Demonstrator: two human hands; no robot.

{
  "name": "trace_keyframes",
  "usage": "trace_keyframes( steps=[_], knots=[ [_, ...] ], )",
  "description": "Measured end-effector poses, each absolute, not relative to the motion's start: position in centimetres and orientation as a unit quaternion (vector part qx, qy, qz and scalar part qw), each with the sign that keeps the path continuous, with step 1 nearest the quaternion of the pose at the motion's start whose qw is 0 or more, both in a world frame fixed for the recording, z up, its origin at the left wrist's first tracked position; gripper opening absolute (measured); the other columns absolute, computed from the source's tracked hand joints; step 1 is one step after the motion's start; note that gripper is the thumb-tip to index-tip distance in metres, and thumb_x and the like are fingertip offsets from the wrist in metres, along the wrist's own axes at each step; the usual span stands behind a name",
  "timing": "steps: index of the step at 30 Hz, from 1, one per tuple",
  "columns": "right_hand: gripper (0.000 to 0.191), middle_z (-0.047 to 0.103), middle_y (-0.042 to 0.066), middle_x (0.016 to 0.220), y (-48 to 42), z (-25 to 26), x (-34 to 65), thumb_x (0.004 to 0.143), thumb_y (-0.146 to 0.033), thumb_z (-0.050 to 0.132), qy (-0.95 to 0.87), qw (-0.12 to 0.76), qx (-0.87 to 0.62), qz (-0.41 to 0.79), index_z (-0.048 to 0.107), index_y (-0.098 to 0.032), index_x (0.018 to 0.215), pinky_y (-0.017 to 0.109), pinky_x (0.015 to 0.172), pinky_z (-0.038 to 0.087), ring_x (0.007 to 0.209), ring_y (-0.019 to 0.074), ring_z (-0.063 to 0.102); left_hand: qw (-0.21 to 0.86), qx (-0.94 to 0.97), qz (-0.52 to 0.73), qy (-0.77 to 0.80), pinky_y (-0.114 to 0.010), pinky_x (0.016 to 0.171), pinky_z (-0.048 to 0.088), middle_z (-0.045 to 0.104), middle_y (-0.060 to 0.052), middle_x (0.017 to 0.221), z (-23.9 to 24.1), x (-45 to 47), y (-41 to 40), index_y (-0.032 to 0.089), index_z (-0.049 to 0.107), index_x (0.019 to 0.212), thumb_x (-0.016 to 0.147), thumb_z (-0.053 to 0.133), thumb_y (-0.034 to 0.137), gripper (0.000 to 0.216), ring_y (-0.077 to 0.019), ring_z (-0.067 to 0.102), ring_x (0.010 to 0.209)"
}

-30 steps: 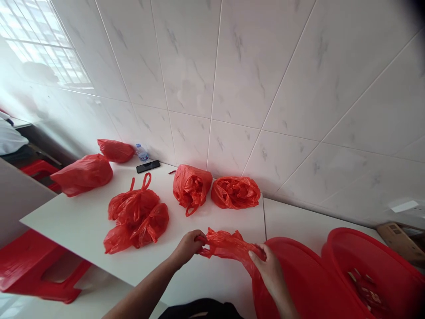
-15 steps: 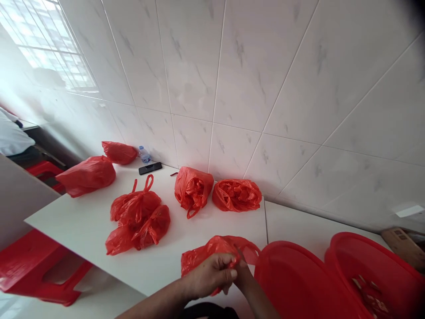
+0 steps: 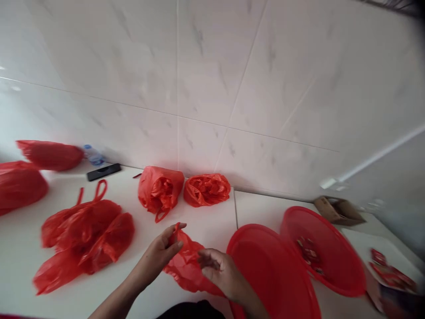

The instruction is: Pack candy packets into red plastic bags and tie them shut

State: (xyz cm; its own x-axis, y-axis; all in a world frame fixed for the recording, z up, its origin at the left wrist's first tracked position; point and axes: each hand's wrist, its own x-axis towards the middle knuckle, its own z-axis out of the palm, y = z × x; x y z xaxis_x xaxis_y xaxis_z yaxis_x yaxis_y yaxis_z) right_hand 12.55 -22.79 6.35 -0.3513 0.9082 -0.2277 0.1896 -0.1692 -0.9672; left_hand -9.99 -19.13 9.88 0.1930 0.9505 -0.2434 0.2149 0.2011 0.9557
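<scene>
A thin red plastic bag hangs loosely between my two hands, low over the white table. My left hand pinches its upper edge between thumb and fingers. Beside the bag's right edge is my right hand, fingers loosely curled and the thumb apart; I see nothing held in them. Whether those fingertips touch the bag is hard to make out. Just right of this hand stands an oval red basin, with nothing visible inside.
A second red basin holds several small packets. Filled red bags lie at left, and two bunched red bags sit by the wall. A phone, a bottle and a cardboard box stand along the back.
The view has swung right, bringing more of the second basin and the box into sight. My hands, together on the bunched bag before, have come apart, and the bag hangs looser.
</scene>
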Motion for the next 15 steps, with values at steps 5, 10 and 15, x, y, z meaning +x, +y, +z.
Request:
trace_keyframes(
  steps=[5, 10, 15],
  knots=[
    [0.039, 0.065, 0.012, 0.119, -24.3, 4.9, 20.7, 0.080, -0.038, 0.055, -0.457, 0.403, -0.694, 0.383, 0.062, -0.018, 0.114, 0.041, 0.094, 0.049, 0.109, 0.0258, 0.061, 0.561, 0.537, 0.319, 0.543, -0.024, 0.052, 0.028, 0.034, 0.009, 0.060, 7.6, -9.4, -18.1, 0.019, 0.047, 0.134, 0.075, 0.060, 0.056, 0.071, -0.0114, 0.034, 0.054],
    [0.068, 0.051, 0.019, 0.136, -28.9, 1.4, 31.2, 0.072, -0.047, 0.055, -0.338, 0.360, -0.860, 0.123, 0.049, -0.013, 0.131, 0.050, 0.105, 0.038, 0.128, 0.0356, 0.045, 0.551, 0.536, 0.317, 0.556, -0.024, 0.049, 0.025, 0.029, 0.010, 0.056, 6.9, -9.2, -17.3, 0.020, 0.046, 0.133, 0.074, 0.059, 0.059, 0.071, -0.0111, 0.031, 0.049],
    [0.094, 0.051, 0.030, 0.132, -34.8, -4.8, 39.3, 0.058, -0.058, 0.056, -0.158, 0.265, -0.933, 0.185, 0.043, -0.004, 0.134, 0.052, 0.097, 0.043, 0.125, 0.0434, 0.048, 0.529, 0.534, 0.341, 0.564, -0.023, 0.048, 0.023, 0.027, 0.011, 0.054, 6.6, -8.4, -17.5, 0.019, 0.048, 0.128, 0.073, 0.056, 0.064, 0.071, -0.0099, 0.028, 0.046]
  ],
)
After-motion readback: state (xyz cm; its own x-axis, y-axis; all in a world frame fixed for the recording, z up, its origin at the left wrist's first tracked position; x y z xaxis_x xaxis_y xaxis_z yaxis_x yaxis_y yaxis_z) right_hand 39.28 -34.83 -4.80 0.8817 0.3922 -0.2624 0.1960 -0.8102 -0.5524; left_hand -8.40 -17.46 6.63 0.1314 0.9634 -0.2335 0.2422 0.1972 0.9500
